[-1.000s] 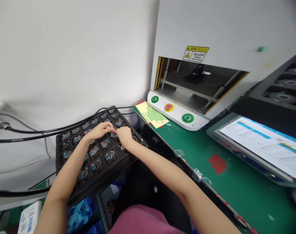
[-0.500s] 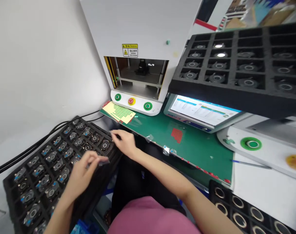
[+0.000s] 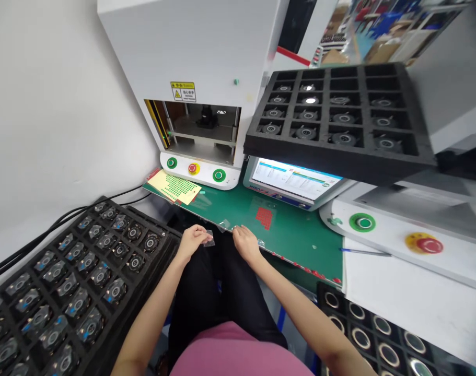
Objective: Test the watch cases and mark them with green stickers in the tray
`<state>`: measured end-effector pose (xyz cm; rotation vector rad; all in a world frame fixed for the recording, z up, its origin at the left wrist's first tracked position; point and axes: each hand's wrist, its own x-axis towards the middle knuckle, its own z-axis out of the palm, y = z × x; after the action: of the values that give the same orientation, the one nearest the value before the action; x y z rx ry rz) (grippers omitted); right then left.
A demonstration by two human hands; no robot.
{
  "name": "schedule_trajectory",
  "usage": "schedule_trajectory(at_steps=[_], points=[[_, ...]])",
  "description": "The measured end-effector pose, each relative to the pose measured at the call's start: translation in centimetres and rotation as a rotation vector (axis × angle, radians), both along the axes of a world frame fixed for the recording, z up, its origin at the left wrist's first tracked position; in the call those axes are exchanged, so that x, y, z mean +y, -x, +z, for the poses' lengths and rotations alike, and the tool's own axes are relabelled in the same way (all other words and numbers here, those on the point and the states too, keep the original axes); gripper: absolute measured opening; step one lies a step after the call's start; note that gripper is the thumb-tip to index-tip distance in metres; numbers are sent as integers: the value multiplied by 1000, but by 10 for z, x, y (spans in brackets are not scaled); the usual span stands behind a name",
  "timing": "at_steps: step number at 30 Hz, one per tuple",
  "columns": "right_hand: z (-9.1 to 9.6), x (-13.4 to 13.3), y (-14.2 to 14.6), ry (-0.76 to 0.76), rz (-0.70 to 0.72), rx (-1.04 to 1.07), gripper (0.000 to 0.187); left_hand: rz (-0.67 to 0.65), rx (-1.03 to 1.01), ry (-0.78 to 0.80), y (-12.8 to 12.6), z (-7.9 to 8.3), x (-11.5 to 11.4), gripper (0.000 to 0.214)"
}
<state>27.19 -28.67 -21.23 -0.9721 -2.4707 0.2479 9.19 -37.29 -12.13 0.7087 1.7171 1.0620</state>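
Observation:
My left hand [image 3: 193,242] is closed in a pinch on a small piece of clear film [image 3: 209,239], held above my lap just short of the bench edge. My right hand [image 3: 245,242] has its fingers closed at the front edge of the green bench mat [image 3: 238,203]; whatever they hold, if anything, is hidden. Scraps of clear film [image 3: 224,224] cling to the edge beside it. On my left, a black foam tray [image 3: 159,261] carries several round watch-like parts [image 3: 136,262], many under clear film with blue marks.
A white press machine [image 3: 206,47] with a button panel stands behind the bench. A second black foam tray [image 3: 339,156] sits raised over a screen [image 3: 288,177]. Red stickers [image 3: 264,218], a yellow sticker sheet [image 3: 175,186] and a pen [image 3: 365,253] lie about. A tray of rings [image 3: 351,324] is lower right.
Both hands have left the left tray and moved right to the bench edge. The left hand still carries the film. The view has shifted, with the machines appearing further left.

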Motion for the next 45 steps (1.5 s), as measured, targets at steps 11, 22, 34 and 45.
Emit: schedule_trajectory(at_steps=[11,22,34,45], points=[[7,-8,2,45,-2,-111,17,-37,374,71,5,-43,56,28],[13,-5,1,44,-25,-130,22,51,785,71,-9,-50,59,22],[1,-8,1,-9,-47,-74,25,-123,1174,-222,-16,-61,50,18],[2,-19,-9,112,48,-219,24,-341,1213,-130,-37,-70,14,47]])
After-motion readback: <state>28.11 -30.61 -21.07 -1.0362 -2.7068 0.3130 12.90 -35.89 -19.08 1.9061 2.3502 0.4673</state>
